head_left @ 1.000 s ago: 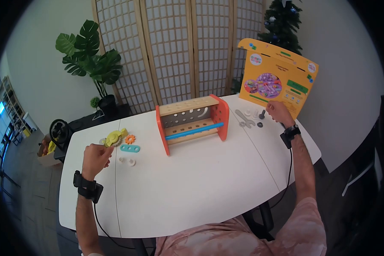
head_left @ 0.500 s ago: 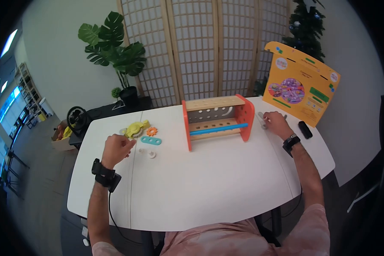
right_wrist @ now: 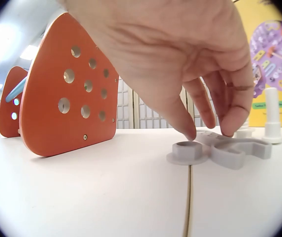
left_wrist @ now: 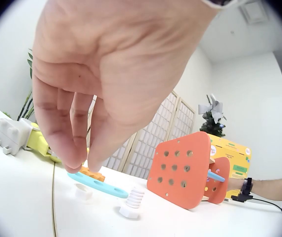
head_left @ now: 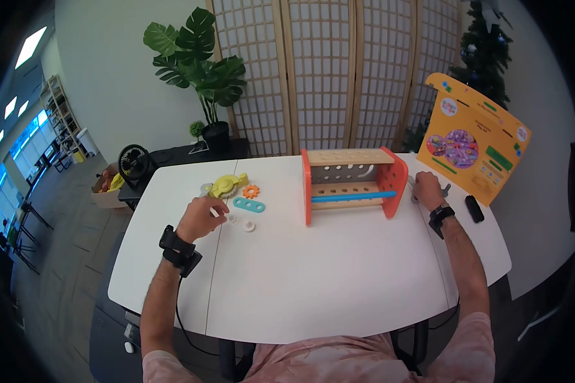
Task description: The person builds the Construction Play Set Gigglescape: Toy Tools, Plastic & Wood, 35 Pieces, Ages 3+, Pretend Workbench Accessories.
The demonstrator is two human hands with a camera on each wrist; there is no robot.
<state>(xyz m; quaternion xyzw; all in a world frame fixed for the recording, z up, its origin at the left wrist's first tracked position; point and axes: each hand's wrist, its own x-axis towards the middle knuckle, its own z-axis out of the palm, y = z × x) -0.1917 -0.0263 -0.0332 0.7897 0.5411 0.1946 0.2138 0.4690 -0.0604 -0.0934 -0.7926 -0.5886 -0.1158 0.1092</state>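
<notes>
My right hand (head_left: 429, 189) hovers low over a grey toy wrench (right_wrist: 235, 150) beside the bench's right side; its thumb and bent fingers come down on either side of the handle, with a gap between them. A grey nut (right_wrist: 187, 152) lies under the thumb tip. At the left, my left hand (head_left: 201, 218) hangs with loosely bent fingers and nothing in it, fingertips close to a teal strip with holes (head_left: 249, 205). Around it lie an orange gear (head_left: 251, 191), a yellow toy piece (head_left: 225, 186), a white nut (left_wrist: 83, 192) and a white bolt (left_wrist: 132, 202).
A toy workbench (head_left: 348, 157) with red sides and a blue rod (head_left: 354, 197) stands mid-table. Behind the right hand is a yellow-orange box (head_left: 476, 150). A white bolt (right_wrist: 272, 121) stands near the wrench; a black object (head_left: 474, 209) lies farther right. Cables trail from both wrists.
The head view has turned, so the scene sits farther right. My right hand has gone from beside the dark bolt leftward to the wrench. The left fingertips are slightly nearer the teal strip.
</notes>
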